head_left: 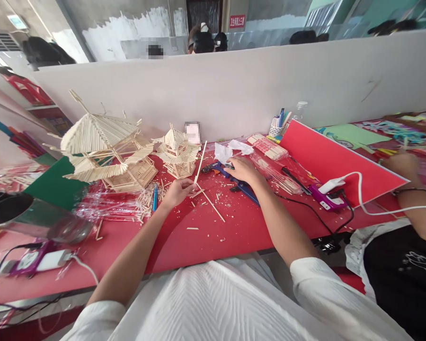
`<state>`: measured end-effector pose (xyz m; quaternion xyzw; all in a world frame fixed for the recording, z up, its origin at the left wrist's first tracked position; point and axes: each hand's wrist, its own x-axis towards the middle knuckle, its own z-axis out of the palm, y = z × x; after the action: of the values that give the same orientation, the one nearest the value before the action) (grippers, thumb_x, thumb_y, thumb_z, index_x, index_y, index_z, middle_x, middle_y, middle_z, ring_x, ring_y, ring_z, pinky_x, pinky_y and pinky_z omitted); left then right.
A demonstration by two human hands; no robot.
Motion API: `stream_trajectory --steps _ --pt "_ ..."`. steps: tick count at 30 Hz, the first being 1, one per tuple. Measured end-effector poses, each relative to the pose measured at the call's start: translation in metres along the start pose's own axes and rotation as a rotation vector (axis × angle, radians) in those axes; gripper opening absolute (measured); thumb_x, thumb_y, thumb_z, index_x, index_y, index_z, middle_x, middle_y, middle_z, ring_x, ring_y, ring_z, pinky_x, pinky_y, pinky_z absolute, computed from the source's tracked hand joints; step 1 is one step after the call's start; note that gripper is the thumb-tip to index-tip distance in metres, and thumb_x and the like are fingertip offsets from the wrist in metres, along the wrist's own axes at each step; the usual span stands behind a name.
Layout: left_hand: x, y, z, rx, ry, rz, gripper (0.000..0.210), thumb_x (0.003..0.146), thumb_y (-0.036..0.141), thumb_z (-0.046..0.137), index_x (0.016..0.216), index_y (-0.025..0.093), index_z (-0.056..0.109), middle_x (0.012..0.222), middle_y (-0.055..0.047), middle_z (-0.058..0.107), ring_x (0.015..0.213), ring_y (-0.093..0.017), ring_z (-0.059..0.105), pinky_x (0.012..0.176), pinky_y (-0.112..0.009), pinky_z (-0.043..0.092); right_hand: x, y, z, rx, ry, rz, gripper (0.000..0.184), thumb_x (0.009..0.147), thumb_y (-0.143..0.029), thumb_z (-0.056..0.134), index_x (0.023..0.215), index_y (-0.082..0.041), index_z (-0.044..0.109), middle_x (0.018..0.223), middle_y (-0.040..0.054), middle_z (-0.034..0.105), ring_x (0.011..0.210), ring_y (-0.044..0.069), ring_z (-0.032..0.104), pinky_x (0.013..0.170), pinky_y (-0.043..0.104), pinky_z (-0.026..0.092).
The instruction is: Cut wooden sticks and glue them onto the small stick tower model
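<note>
My left hand (181, 192) pinches thin wooden sticks (213, 206) that meet at its fingertips. One points up and away, another slants down to the right over the red table (195, 248). My right hand (242, 169) has its fingers stretched out above a blue glue gun (246, 190) lying on its side; whether they touch it cannot be seen. Crumpled white tissue (223, 152) lies just beyond those fingers. Left of my left hand stand a large stick-built pavilion (99, 135) and a smaller stick pavilion (177, 154).
Wood scraps litter the table. At right are bundled sticks (270, 147), a red board (337, 161) and a purple power strip (326, 196) with cords. A clear bottle (57, 220) lies at left, near a blue pen (155, 196). Another person's hand (404, 168) is at far right.
</note>
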<state>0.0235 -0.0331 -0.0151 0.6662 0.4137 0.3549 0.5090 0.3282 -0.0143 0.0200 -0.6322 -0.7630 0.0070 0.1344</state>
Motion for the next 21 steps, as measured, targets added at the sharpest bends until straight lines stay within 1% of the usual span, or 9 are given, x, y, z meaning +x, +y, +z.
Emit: stream_trajectory --steps 4,7,9,11,13,15,17,19,21 --pt "-0.002 0.004 0.001 0.0 0.0 0.006 0.049 0.069 0.062 0.081 0.083 0.017 0.07 0.081 -0.005 0.075 0.074 -0.02 0.073 0.074 -0.034 0.063 -0.004 0.001 -0.009 0.041 -0.044 0.01 0.028 0.098 -0.038 0.058 0.114 -0.018 0.07 0.109 0.0116 0.076 0.096 0.025 0.07 0.08 0.032 0.047" --pt "-0.004 0.007 0.001 0.009 0.006 0.019 0.049 0.071 0.063 0.079 0.083 0.017 0.07 0.081 -0.005 0.075 0.075 -0.021 0.073 0.072 -0.034 0.064 -0.013 0.011 -0.02 -0.015 -0.198 0.067 0.029 0.089 -0.049 0.068 0.1 -0.022 0.073 0.09 0.0063 0.076 0.077 0.022 0.068 0.068 0.03 0.045" --pt "-0.004 0.007 0.001 0.018 0.012 0.018 0.051 0.071 0.065 0.078 0.084 0.017 0.07 0.08 -0.005 0.075 0.075 -0.021 0.073 0.072 -0.035 0.064 -0.018 0.017 -0.024 -0.043 -0.306 0.073 0.033 0.079 -0.054 0.077 0.094 -0.025 0.074 0.085 0.0045 0.075 0.073 0.022 0.068 0.065 0.03 0.045" --pt "-0.003 0.006 0.0 0.024 0.016 0.015 0.052 0.07 0.066 0.078 0.084 0.017 0.07 0.08 -0.005 0.075 0.074 -0.021 0.073 0.072 -0.034 0.064 -0.021 0.018 -0.025 -0.052 -0.348 0.063 0.039 0.069 -0.056 0.084 0.094 -0.027 0.076 0.092 0.0057 0.074 0.08 0.024 0.069 0.068 0.031 0.048" --pt "-0.003 0.005 0.0 0.023 0.023 0.011 0.05 0.07 0.065 0.079 0.083 0.017 0.07 0.08 -0.005 0.075 0.074 -0.021 0.073 0.072 -0.034 0.064 -0.022 0.013 -0.023 -0.076 -0.346 0.059 0.051 0.062 -0.056 0.089 0.102 -0.028 0.077 0.107 0.0097 0.073 0.094 0.03 0.07 0.076 0.035 0.052" --pt "-0.002 0.006 0.0 0.014 0.032 0.005 0.049 0.069 0.064 0.08 0.083 0.018 0.07 0.08 -0.005 0.075 0.074 -0.021 0.073 0.072 -0.034 0.063 -0.02 0.006 -0.02 -0.134 -0.371 0.081 0.067 0.057 -0.056 0.091 0.114 -0.026 0.075 0.123 0.0151 0.067 0.111 0.036 0.066 0.085 0.041 0.053" --pt "-0.002 0.007 0.0 0.006 0.039 -0.004 0.049 0.068 0.063 0.081 0.081 0.018 0.069 0.079 -0.004 0.075 0.073 -0.021 0.073 0.073 -0.035 0.064 -0.018 -0.001 -0.017 -0.203 -0.443 0.12 0.078 0.054 -0.055 0.093 0.121 -0.022 0.072 0.136 0.0204 0.059 0.124 0.042 0.057 0.093 0.049 0.052" --pt "-0.003 0.008 -0.001 0.007 0.037 -0.007 0.049 0.067 0.063 0.082 0.081 0.018 0.069 0.078 -0.004 0.074 0.073 -0.021 0.073 0.074 -0.035 0.064 -0.016 -0.006 -0.014 -0.248 -0.502 0.152 0.079 0.053 -0.052 0.094 0.12 -0.018 0.072 0.142 0.0233 0.053 0.133 0.046 0.049 0.098 0.056 0.05" --pt "-0.003 0.009 -0.001 0.014 0.026 -0.006 0.049 0.068 0.063 0.082 0.082 0.018 0.069 0.078 -0.004 0.074 0.073 -0.021 0.073 0.074 -0.036 0.064 -0.015 -0.008 -0.012 -0.257 -0.506 0.147 0.072 0.054 -0.046 0.095 0.115 -0.015 0.074 0.144 0.0241 0.051 0.137 0.047 0.044 0.103 0.059 0.046"
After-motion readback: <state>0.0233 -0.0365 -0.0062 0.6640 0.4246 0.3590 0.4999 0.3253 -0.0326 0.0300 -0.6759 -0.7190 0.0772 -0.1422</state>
